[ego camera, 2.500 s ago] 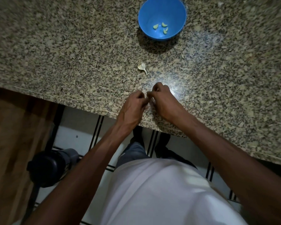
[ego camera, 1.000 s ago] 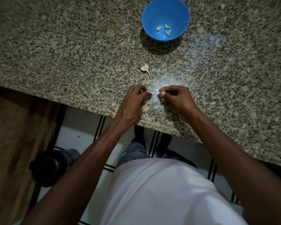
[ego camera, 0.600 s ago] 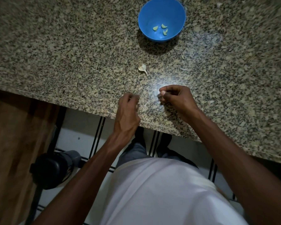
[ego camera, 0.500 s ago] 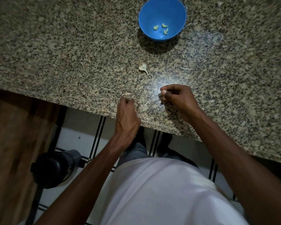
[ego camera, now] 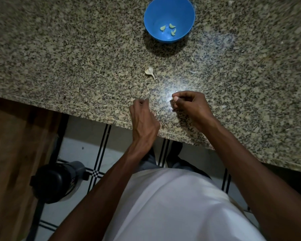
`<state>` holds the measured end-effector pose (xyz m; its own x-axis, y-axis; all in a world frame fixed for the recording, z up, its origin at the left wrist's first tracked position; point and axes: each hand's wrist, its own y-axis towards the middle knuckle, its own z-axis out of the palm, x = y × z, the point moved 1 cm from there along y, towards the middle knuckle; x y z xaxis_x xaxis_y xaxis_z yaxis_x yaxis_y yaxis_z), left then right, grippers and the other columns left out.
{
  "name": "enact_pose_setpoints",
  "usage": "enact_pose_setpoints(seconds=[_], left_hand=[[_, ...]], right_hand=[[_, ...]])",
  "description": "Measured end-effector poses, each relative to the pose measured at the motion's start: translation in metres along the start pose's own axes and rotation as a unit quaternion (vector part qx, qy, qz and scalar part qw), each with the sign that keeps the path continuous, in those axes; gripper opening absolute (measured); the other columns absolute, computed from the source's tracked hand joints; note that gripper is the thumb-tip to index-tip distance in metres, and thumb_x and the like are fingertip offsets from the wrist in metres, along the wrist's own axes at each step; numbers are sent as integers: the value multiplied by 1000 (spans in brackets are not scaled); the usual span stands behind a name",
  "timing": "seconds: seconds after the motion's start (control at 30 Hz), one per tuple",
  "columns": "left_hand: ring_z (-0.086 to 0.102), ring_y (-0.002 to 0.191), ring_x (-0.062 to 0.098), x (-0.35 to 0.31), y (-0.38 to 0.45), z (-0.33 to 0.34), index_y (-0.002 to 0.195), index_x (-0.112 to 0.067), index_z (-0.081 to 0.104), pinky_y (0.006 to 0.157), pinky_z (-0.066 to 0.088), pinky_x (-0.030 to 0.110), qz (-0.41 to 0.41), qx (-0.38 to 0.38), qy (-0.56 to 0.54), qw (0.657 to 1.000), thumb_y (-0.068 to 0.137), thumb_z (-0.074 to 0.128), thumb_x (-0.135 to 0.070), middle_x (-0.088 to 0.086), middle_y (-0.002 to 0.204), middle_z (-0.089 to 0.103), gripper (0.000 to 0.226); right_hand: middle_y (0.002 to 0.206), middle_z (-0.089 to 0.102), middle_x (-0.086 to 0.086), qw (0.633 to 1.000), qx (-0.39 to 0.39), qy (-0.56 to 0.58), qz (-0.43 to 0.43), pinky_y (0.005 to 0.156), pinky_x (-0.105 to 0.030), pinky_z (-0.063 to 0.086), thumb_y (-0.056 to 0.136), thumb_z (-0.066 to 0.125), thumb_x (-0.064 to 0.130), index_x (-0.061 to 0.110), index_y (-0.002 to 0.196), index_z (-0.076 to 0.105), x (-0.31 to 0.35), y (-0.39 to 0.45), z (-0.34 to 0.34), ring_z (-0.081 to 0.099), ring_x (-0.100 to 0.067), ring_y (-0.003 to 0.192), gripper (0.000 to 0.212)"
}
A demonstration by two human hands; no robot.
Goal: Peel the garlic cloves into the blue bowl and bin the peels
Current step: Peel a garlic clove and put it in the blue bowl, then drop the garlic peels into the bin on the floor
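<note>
The right hand (ego camera: 191,106) pinches a small pale garlic clove (ego camera: 174,98) over the speckled granite counter (ego camera: 76,66); the left hand (ego camera: 142,117) curls, its contents hidden from view.

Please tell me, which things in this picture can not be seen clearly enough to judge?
- Head view: what the right hand pinches; its fingers cover it, only a pale speck shows.
- Head view: whether the left hand holds any peel; seen from the back, its curled fingers hide the palm.
- Head view: the dark object on the floor is too dim to identify.
- Head view: the blue bowl is cut off by the top edge.
</note>
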<state>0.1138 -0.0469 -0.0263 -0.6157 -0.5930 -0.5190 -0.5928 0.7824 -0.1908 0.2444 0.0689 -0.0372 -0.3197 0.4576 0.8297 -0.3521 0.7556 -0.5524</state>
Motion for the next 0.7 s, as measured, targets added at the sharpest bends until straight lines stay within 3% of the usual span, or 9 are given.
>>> enact_pose_setpoints(seconds=[0.1,0.2,0.3,0.4,0.57,0.7], left_hand=[[35,131,22,-1,0,1,140,-3,53,107,43,35,10,37,21,999,100,60,-14,13,142,41,42],[38,126,20,-11,-8,9,142,-6,53,99,42,29,57,68,17,996,101,63,-31,10,137,43,49],[44,121,21,-13,-9,14,137,-8,60,94,49,29,80,53,48,994,100,66,-21,8,129,51,40],[50,111,21,-11,-2,14,120,-7,71,80,53,29,104,48,111,987,100,64,-7,6,117,58,21],[60,92,27,-20,4,15,91,-1,73,64,38,30,138,71,193,969,93,67,4,14,101,64,8],[63,83,36,-20,2,17,91,3,71,61,35,33,180,80,194,961,81,68,15,20,90,64,15]], right_hand=[[78,73,-9,1000,-3,-4,-1,94,-55,60,97,73,10,12,100,79,0,1,-2,71,-18,78,6],[80,75,-8,1000,-1,-3,-1,93,-49,62,96,74,12,10,103,79,-2,1,-2,72,-16,77,8],[80,75,-6,1000,-2,-1,0,88,-42,63,96,75,11,9,104,78,-4,0,-1,72,-13,75,9],[82,76,-7,1000,-2,1,3,84,-36,64,96,74,9,8,105,78,-5,0,0,71,-13,75,10],[89,77,-11,1000,7,6,5,76,-31,62,96,74,9,6,107,78,-5,-3,6,71,-12,74,12],[90,76,-11,1000,9,12,3,74,-28,59,97,72,9,6,108,78,-7,-3,13,70,-13,75,12]])
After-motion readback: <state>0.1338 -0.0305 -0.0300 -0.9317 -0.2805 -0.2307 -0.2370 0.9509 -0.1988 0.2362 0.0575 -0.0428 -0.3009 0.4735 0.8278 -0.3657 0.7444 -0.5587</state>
